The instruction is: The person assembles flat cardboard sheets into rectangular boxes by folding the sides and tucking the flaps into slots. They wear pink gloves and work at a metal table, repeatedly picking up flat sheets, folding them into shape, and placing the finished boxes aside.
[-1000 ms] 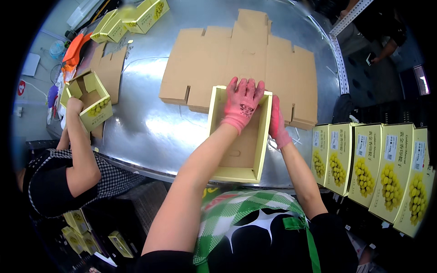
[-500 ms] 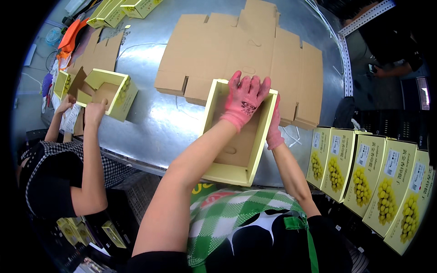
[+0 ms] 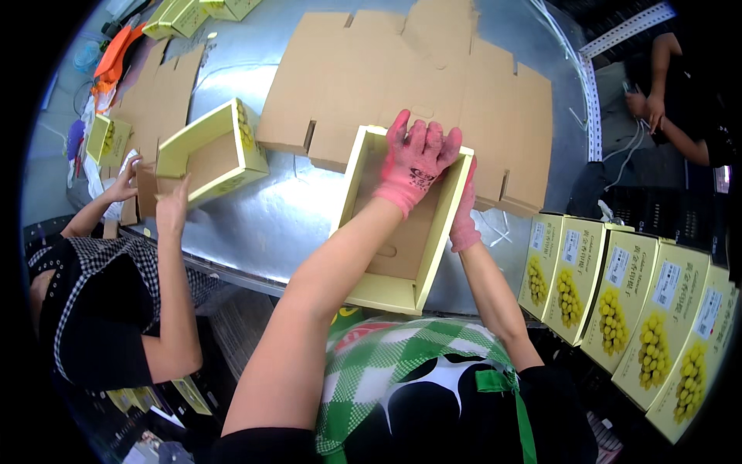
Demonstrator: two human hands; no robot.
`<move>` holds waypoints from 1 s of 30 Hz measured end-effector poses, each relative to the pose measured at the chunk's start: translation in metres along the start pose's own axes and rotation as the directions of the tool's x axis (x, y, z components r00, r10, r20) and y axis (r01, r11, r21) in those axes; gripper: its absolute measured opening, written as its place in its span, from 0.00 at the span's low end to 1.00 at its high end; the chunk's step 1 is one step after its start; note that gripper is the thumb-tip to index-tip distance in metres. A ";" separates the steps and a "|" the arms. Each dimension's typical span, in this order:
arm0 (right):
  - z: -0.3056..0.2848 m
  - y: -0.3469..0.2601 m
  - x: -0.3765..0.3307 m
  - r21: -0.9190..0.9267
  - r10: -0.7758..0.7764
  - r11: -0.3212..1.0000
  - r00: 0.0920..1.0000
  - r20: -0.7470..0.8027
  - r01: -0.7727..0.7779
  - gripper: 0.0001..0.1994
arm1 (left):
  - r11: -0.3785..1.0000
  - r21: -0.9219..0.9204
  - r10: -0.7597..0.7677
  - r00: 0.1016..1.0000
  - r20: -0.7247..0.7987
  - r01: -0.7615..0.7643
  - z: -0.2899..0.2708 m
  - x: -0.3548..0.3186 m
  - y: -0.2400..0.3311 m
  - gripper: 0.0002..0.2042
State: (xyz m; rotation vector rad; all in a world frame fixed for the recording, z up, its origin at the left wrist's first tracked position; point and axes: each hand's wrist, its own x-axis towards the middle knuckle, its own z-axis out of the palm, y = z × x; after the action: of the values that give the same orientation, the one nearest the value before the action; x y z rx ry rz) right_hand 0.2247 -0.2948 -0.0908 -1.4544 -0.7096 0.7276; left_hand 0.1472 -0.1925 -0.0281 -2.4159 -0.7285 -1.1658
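Left hand (image 3: 415, 160) (pink glove) flat inside yellow box (image 3: 402, 224), fingers spread against its far wall, right hand (image 3: 465, 220) pressing the outer right side, fingers hidden, box on metal table (image 3: 286, 216) over flat cardboard (image 3: 402, 69).

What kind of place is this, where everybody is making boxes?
It looks like a fruit-packing workshop. The left hand and right hand, in pink gloves, shape a yellow carton on a metal table. Flat cardboard blanks lie behind it, finished grape boxes stand in a row, and a co-worker folds another box.

both bare forearms reach forward; the gloved left hand (image 3: 413, 158) lies flat, fingers spread, the gloved right hand (image 3: 464, 216) just beside it, fingers downward.
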 end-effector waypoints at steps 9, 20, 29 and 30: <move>-0.008 -0.049 0.009 0.015 0.214 0.977 0.977 0.021 -0.215 0.20 | 0.909 -0.357 0.043 0.804 0.593 0.214 -0.076 0.043 -0.015 0.25; 0.097 -0.172 -0.006 -0.963 -0.107 0.102 0.965 0.240 0.251 0.33 | -0.068 -0.600 -0.220 0.575 0.788 0.797 -0.024 -0.021 -0.118 0.26; 0.105 -0.102 0.023 -0.955 -0.307 -0.220 0.916 0.259 0.197 0.36 | -0.823 -0.295 -0.062 0.440 0.896 0.486 -0.013 -0.030 -0.083 0.28; 0.104 -0.101 0.025 -0.952 -0.274 -0.228 0.925 0.263 0.204 0.36 | -0.785 -0.344 -0.105 0.436 0.894 0.515 -0.010 -0.030 -0.082 0.28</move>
State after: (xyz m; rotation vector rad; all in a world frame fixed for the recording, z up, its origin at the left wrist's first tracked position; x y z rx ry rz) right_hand 0.1579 -0.2110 0.0095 -2.6202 -1.7260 -0.5553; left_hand 0.0765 -0.1410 -0.0384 -3.3982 -2.2704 -3.2918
